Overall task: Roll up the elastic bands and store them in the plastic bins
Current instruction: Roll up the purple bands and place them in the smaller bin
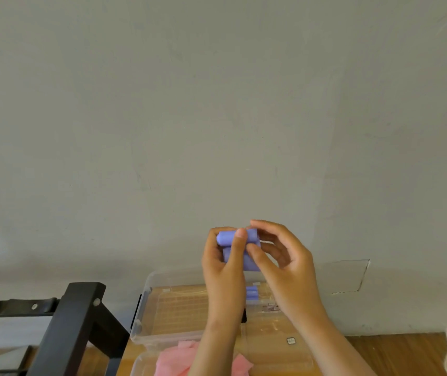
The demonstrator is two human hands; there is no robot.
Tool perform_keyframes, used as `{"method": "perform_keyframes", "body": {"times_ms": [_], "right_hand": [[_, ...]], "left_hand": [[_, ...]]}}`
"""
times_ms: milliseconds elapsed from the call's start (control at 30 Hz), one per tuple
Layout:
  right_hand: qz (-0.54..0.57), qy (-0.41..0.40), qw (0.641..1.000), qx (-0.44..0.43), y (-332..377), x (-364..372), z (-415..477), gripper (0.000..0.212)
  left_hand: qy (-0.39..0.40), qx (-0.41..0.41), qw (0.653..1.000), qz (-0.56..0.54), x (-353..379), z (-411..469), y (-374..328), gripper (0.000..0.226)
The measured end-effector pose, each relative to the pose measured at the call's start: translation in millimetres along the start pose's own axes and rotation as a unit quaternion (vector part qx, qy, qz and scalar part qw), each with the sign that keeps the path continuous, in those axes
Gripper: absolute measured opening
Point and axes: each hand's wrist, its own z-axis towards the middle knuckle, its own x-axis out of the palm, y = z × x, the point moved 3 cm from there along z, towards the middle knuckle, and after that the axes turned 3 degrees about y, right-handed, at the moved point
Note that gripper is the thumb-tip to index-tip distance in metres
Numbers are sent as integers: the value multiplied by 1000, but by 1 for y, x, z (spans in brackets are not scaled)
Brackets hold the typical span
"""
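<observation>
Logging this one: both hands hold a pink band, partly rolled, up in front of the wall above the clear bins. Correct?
Not pink: the band gripped by the left hand and right hand is purple. The head view shows it, partly rolled, up in front of the wall above the clear bins.

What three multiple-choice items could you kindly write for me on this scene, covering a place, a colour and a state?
1. Where does the pink band lie? A) in the nearest clear bin B) on the wall C) in a hand
2. What colour is the held band? A) green B) white C) purple
3. What is the held band's state? A) flat B) partly rolled C) knotted

1A: it lies inside the bin at the bottom edge. 2C: purple shows between the fingers. 3B: the left hand and right hand grip a roll with a flap hanging below.
</observation>
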Motion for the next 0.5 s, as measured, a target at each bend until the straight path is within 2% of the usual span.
{"method": "perform_keyframes", "body": {"times_ms": [133, 233, 300, 400, 500], "right_hand": [[-41, 17, 999, 8, -1, -1, 3, 27], [-14, -17, 999, 24, -5, -1, 5, 14], [3, -45, 998, 34, -6, -3, 7, 6], [0, -68, 997, 43, -8, -4, 8, 9], [14, -69, 997, 40, -9, -4, 5, 10]], "left_hand": [[16, -14, 1000, 11, -2, 2, -1, 44], [48, -27, 998, 22, -4, 3, 1, 29], [71, -30, 997, 25, -5, 3, 3, 26], [86, -1, 995, 54, -2, 1, 2, 19], [67, 6, 995, 70, 0, 1, 2, 13]]}}
